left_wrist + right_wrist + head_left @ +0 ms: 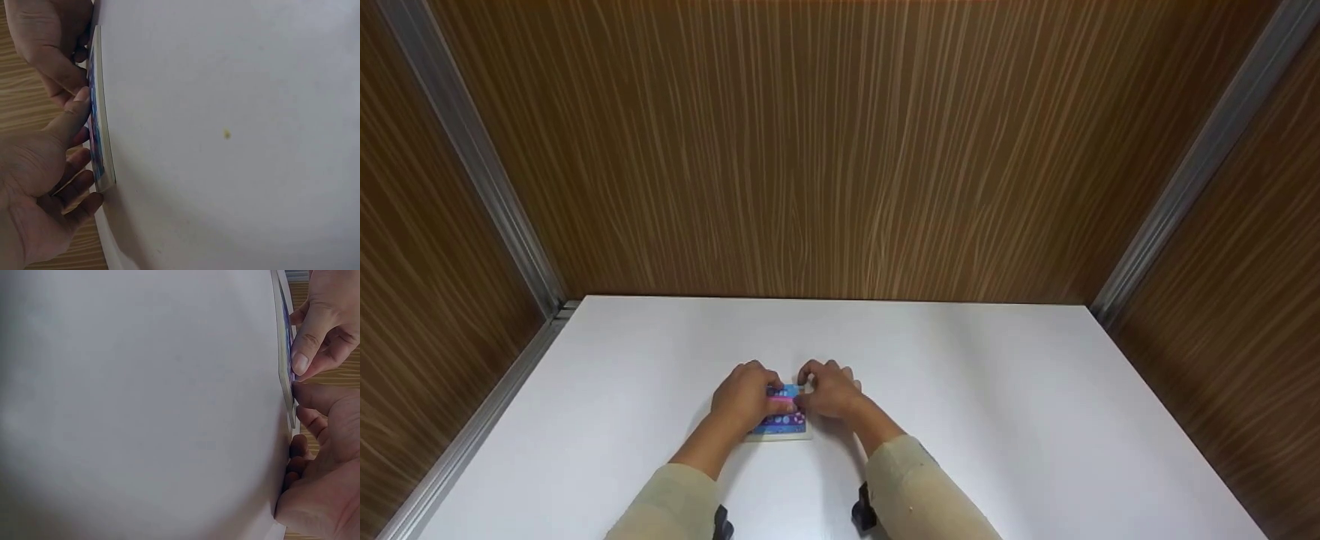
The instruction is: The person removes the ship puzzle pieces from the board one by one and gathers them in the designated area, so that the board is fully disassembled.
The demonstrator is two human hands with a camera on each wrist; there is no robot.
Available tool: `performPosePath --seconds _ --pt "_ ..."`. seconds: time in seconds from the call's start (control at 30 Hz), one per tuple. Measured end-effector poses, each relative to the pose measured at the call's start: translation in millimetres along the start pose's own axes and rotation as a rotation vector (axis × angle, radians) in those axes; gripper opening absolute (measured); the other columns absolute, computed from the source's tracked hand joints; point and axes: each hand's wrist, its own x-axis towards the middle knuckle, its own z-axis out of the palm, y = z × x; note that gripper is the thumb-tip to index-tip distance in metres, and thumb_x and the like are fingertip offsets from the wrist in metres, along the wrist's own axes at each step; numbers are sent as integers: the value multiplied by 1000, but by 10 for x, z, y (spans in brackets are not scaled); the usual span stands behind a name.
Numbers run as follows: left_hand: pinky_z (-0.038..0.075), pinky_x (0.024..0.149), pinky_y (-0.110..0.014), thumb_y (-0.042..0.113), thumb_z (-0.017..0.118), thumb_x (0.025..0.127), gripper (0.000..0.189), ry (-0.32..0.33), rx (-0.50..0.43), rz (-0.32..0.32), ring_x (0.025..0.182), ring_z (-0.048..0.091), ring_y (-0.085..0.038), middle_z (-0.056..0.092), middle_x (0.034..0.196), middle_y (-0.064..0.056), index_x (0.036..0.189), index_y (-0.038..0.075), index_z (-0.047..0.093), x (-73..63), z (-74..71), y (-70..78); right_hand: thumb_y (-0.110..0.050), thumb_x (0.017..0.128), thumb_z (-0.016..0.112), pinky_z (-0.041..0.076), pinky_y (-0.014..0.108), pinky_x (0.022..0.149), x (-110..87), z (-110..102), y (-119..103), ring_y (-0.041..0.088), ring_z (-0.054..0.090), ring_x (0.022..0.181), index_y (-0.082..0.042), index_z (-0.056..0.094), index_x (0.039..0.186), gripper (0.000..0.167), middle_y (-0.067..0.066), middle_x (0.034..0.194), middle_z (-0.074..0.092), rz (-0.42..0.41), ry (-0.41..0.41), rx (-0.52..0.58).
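A small flat board (780, 429) with a blue, purple and pink printed face and a pale border lies on the white table. My left hand (743, 395) holds it from the left, the thumb across the printed face and the other fingers around its far left part. From the right, my right hand (834, 391) grips the board's upper right edge with curled thumb and forefinger, close to the left thumb. In the left wrist view the board (102, 124) appears edge-on, its pale side low against the table. The right wrist view has the right hand's (329, 455) remaining fingers curled beside the board.
The white table (997, 420) stretches around the hands. Brown wood-grain panels (840, 150) with grey metal corner strips (484, 157) enclose it at the back and sides. A small yellowish spot (226, 134) marks the tabletop in the left wrist view.
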Motion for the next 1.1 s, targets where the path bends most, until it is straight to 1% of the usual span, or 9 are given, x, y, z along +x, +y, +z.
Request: performPosePath --seconds 0.2,0.3,0.43,0.57,0.8,0.93,1.1 --pt "59 105 -51 37 94 83 34 1 -15 -3 107 66 -26 72 109 -8 105 13 84 -3 6 3 -32 92 80 38 47 95 35 17 15 25 48 107 -23 67 111 24 4 112 59 17 -3 -5" --pt "59 105 -50 37 94 83 34 -3 -15 -11 107 66 -26 72 109 -7 106 13 84 -1 12 -1 -35 91 81 38 46 95 83 43 58 24 48 108 -26 67 111 25 2 113 59 31 -5 -8" --pt "59 104 -50 37 94 83 34 -7 -6 -14 104 65 -25 71 107 -7 105 13 84 4 7 -4 -36 91 82 39 46 97 126 63 96 24 48 110 -28 67 109 24 3 115 59 41 -11 13" --pt "60 102 -51 38 95 82 33 -8 -5 -12 102 65 -24 70 105 -6 103 14 84 11 11 -14 -34 92 82 39 49 100 150 85 119 25 47 111 -27 67 110 24 3 114 58 43 -13 35" --pt "61 97 -50 38 95 81 35 0 -5 15 104 66 -26 71 105 -5 105 15 85 2 14 -25 -32 93 82 38 48 98 35 23 47 26 48 109 -21 69 110 24 4 115 60 15 -4 29" --pt "61 100 -49 38 95 82 34 -3 -9 4 105 66 -26 72 106 -5 105 15 85 10 17 -19 -32 92 84 37 46 96 17 27 42 24 47 107 -19 68 110 26 4 113 60 17 9 39" --pt "60 101 -49 38 95 83 32 -5 -17 -7 103 65 -24 71 105 -5 104 16 85 10 22 -16 -31 92 84 38 45 94 8 27 44 24 49 105 -19 69 109 25 4 111 61 -1 26 37"
